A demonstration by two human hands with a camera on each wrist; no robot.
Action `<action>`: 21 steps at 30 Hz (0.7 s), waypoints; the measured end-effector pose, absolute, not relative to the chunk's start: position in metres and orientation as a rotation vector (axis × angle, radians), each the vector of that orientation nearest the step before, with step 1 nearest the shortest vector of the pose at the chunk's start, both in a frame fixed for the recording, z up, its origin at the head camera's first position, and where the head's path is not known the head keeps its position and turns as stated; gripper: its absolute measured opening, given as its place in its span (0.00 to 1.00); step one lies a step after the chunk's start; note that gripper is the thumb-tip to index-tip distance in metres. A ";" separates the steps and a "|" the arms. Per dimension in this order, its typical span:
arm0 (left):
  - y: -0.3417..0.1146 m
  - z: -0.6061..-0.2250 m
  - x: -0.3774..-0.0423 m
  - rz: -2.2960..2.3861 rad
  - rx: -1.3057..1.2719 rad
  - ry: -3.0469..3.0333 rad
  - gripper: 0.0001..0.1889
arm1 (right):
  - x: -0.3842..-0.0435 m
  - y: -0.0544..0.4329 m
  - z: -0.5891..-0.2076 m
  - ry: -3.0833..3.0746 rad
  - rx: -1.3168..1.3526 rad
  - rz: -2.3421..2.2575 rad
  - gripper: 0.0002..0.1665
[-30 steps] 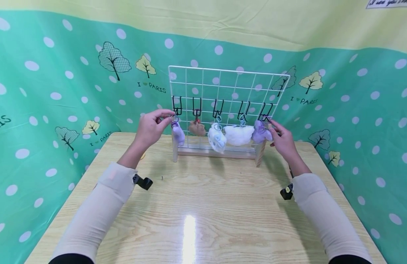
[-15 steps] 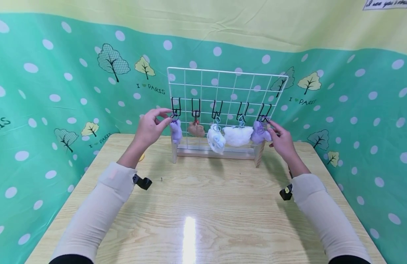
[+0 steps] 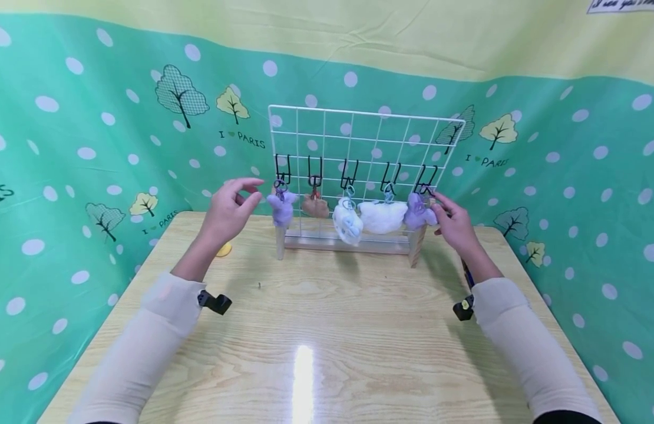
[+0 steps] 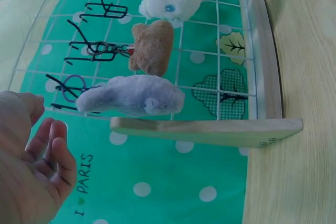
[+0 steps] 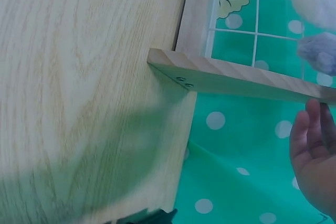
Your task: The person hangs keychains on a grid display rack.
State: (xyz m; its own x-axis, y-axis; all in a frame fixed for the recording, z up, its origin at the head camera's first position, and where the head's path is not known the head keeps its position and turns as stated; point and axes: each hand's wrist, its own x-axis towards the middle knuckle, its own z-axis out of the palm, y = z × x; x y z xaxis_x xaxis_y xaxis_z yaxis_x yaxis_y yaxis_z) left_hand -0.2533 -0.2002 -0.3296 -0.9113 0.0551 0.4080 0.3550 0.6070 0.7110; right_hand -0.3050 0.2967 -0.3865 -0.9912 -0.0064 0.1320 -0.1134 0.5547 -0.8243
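A white wire grid rack with wooden side pieces stands at the back of the table. My left hand is just left of it, fingers loosely bent and holding nothing. Beside it, a purple plush keychain hangs by its ring from the leftmost black hook. At the opposite end, my right hand pinches the rack's side, its fingertips against the wooden end piece in the right wrist view. Another purple plush keychain hangs right by those fingers.
Between the two purple ones hang a brown plush keychain, a white-and-blue plush keychain and a wide white plush keychain. A small yellow object lies on the wooden table at left. Green dotted cloth surrounds the table.
My left hand has let go of the left purple plush keychain and drawn back to the left. That keychain has turned on its hook. My right hand has stayed in place.
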 end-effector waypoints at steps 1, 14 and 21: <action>-0.201 -0.329 -0.251 -1.212 -0.331 -2.484 0.18 | -0.304 0.297 -0.385 -2.680 0.115 1.412 0.34; -0.204 -0.316 -0.227 -1.094 -0.452 -2.447 0.16 | -0.283 0.301 -0.361 -2.590 0.148 1.287 0.31; -0.196 -0.320 -0.208 -0.926 -0.634 -2.474 0.18 | -0.251 0.284 -0.355 -2.215 0.211 1.178 0.19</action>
